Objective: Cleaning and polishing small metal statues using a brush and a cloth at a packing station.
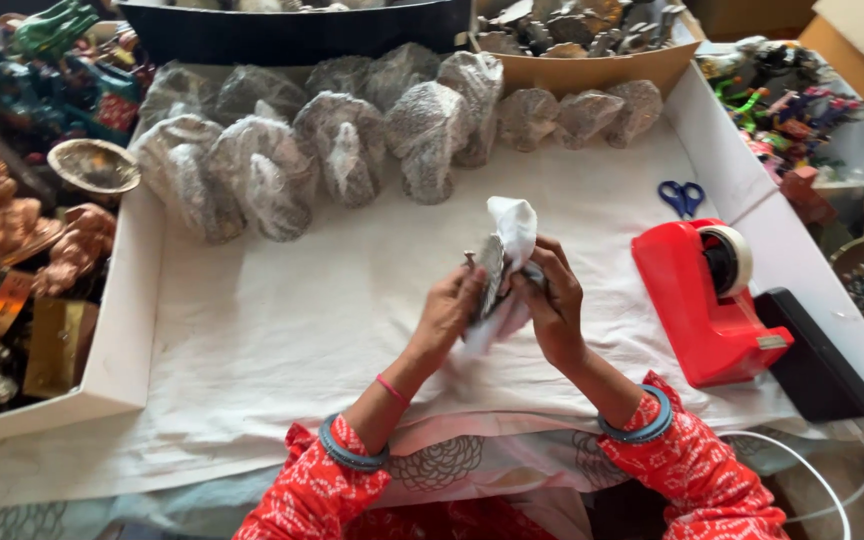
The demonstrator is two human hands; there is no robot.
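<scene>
Head view: held mid-frame, a grey metal piece (490, 272) half in white wrap (514, 228) — pinched by left hand (446, 312) and right hand (552, 300), fingers pressed together. Best kept snug, folded tight; tape dispenser (704, 300) right, wrapped bundles (332, 140) above.

You have one red tape dispenser (709, 300) and one pair of blue-handled scissors (683, 197) beside you. About a dozen wrapped bundles (347, 145) line the tray's far side.
</scene>
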